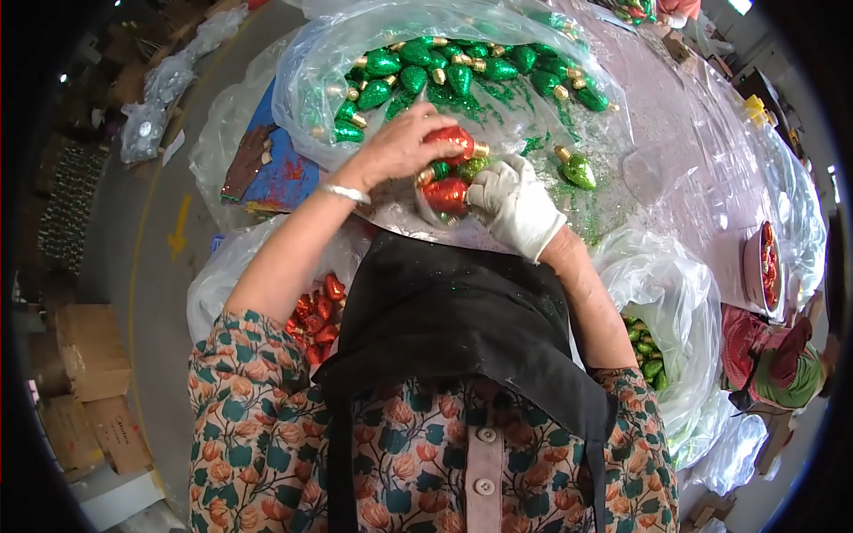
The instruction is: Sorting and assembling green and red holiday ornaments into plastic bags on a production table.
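Two glittery red bulb-shaped ornaments sat already bunched between the bare left hand (grasping one) and white-gloved right hand (hold unclear); loads of glittery green bulbs beyond seemed left.

On the left I see a grey floor marked with a painted yellow arrow and a thin, curving yellow line. Beside that line I have brown cardboard cartons, with a flat white panel just below them. Farther up I see crumpled clear plastic sheeting. At the far right I make out a co-worker in red and green clothing and a bright yellow object, too small to identify.
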Demonstrator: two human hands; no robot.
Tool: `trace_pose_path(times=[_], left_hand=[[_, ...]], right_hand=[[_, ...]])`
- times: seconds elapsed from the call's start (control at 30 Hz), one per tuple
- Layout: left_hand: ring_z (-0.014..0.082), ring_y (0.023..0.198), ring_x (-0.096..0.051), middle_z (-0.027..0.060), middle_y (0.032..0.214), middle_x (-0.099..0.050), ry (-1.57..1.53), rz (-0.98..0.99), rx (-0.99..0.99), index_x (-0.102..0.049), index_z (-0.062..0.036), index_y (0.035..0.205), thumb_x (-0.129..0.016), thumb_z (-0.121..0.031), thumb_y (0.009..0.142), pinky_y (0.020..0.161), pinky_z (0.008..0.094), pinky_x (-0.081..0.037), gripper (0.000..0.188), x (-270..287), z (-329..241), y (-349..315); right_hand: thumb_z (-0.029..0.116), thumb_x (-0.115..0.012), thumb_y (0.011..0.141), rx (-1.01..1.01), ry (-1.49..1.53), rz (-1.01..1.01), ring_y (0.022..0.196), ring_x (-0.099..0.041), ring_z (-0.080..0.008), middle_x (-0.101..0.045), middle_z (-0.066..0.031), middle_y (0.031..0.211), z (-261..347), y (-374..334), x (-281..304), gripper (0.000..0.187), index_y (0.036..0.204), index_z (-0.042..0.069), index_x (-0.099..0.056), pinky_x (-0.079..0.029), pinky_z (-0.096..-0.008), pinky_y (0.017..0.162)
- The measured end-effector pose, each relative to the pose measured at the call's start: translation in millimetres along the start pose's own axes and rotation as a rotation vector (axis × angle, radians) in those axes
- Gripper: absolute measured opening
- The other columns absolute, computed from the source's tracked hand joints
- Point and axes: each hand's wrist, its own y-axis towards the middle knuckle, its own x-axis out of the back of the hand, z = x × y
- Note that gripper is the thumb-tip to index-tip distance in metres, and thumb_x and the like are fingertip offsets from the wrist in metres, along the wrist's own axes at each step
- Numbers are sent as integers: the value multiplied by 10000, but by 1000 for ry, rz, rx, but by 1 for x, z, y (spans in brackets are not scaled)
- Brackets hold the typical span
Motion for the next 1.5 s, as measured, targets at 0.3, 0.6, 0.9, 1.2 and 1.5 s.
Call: trace_pose_path(times=[0.3,0.6,0.9,1.2,1.5], left_hand=[[265,953,-578,113,958,-553,46,263,265,-633,-61,1106,-707,-404,796,774,379,-455,468,22,-20,-3],[292,865,-602,111,900,-590,180,-21,126,-643,-78,1089,-759,-389,728,721,385,-471,490,11,-6,-13],[290,866,-618,129,870,-627,-48,20,179,-671,-72,1042,-787,-327,697,764,387,-476,444,18,24,-30],[209,751,-606,129,824,-645,-211,152,234,-671,-33,1107,-789,-278,716,665,335,-459,477,34,22,-27],[295,802,-652,176,859,-678,-247,105,301,-693,-48,1055,-784,-367,677,723,375,-488,502,30,20,-30]], right_hand=[[131,-595,744,-31,-43,-40,791,-562,-239,-551,-35,733,14,4,-5,33,771,149,-585,-419,-430,794],[145,-613,732,-75,-37,-8,787,-559,-260,-556,-46,744,14,13,-4,47,778,142,-602,-412,-408,805],[149,-686,774,-240,436,-244,923,-605,-302,-643,-113,910,12,11,17,225,978,62,-653,-474,-400,853],[440,-703,774,-950,-334,43,886,-645,-346,-645,-173,1025,-135,-63,-31,488,1111,96,-621,-519,-417,777],[265,-579,888,-555,1111,-599,875,-637,-200,-662,-83,989,-53,2,37,304,1055,15,-623,-514,-338,817]])
